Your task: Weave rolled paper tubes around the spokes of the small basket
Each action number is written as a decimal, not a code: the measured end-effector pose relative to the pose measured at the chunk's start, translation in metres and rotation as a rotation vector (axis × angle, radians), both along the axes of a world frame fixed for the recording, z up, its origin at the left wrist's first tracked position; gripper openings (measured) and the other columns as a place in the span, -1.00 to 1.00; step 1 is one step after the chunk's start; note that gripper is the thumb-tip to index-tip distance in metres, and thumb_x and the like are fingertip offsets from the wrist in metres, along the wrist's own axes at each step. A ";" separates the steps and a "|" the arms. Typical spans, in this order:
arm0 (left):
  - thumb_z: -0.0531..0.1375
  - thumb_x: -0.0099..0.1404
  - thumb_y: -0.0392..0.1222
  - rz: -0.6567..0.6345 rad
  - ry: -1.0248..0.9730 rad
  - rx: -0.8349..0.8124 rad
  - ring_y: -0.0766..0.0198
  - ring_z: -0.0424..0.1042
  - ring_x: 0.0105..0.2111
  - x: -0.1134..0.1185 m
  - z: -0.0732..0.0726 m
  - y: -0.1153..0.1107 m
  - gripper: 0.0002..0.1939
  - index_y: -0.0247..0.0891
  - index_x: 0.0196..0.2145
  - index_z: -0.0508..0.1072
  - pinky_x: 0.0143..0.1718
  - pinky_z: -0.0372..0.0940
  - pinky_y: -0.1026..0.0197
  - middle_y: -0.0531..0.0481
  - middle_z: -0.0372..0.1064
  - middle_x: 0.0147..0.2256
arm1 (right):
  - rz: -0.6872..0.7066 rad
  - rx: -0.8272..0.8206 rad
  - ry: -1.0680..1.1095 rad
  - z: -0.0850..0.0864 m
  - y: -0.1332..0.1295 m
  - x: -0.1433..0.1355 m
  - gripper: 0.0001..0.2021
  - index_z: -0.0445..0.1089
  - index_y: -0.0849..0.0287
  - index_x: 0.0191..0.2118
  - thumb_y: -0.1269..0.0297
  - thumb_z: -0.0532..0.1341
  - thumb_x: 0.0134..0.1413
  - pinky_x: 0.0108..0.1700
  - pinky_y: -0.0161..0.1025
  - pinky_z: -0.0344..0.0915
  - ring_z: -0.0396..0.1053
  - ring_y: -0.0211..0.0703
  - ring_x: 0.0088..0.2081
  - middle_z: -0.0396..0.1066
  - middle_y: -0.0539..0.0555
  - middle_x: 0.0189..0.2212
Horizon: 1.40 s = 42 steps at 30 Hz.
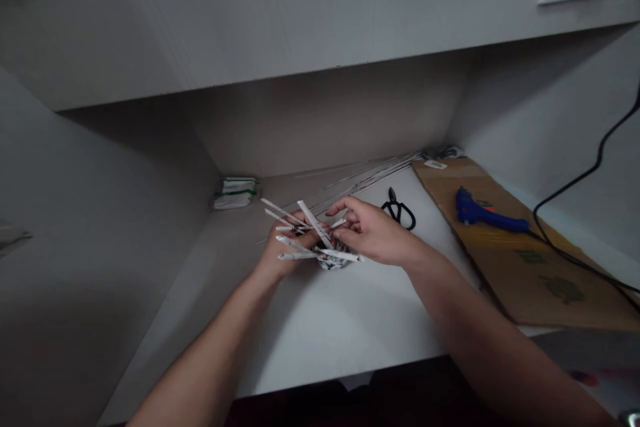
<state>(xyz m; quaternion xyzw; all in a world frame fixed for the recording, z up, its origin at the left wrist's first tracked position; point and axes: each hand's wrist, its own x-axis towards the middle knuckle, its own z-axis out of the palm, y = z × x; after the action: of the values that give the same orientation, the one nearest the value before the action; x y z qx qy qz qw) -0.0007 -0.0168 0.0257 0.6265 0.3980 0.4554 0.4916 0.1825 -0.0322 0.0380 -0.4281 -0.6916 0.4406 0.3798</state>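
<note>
Head view, slender paper tubes (313,221), curled fingers (349,203)

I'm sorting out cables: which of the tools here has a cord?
The blue glue gun on the cardboard: a black cord meets its handle end, while the black scissors show none.

Pretty spiky little thing tbh: white rolled-paper sticks (314,223) with dark flecks fan out at odd angles from a rounded, mottled base (333,264), over the white tabletop (340,333).
</note>
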 end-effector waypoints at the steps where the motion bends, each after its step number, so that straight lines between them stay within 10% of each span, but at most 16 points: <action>1: 0.34 0.01 -0.11 -0.016 -0.024 -0.029 0.24 0.47 -0.46 -0.001 -0.001 0.001 -0.80 -0.28 -0.48 0.48 -0.39 0.37 0.20 -0.03 0.51 -0.47 | 0.001 0.010 -0.011 -0.001 0.000 0.000 -0.73 0.27 0.09 -0.09 0.38 0.21 0.04 -0.52 -0.30 0.24 0.40 -0.23 -0.47 0.47 0.00 -0.44; 32: 0.26 0.12 -0.18 -0.005 0.141 0.108 0.15 0.50 -0.40 -0.009 0.000 0.004 -0.86 -0.30 -0.38 0.55 -0.36 0.39 0.16 -0.11 0.53 -0.40 | -0.150 0.128 -0.110 -0.011 0.003 -0.006 -0.95 0.34 0.13 -0.37 0.29 0.18 0.05 -0.53 -0.34 0.14 0.35 -0.26 -0.50 0.43 -0.01 -0.51; 42: 0.36 0.04 -0.16 0.032 0.017 0.211 0.24 0.44 -0.41 -0.021 -0.002 0.016 -0.85 -0.27 -0.44 0.54 -0.40 0.32 0.23 -0.03 0.45 -0.43 | -0.167 0.129 0.054 0.013 -0.005 -0.003 -0.86 0.39 0.14 -0.25 0.23 0.22 0.08 -0.38 -0.32 0.27 0.34 -0.29 -0.41 0.41 0.01 -0.41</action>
<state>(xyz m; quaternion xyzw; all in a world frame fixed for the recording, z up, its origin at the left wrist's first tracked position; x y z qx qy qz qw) -0.0214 -0.0005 0.0239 0.6722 0.3622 0.4971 0.4122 0.1797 -0.0374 0.0511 -0.4467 -0.6700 0.3733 0.4607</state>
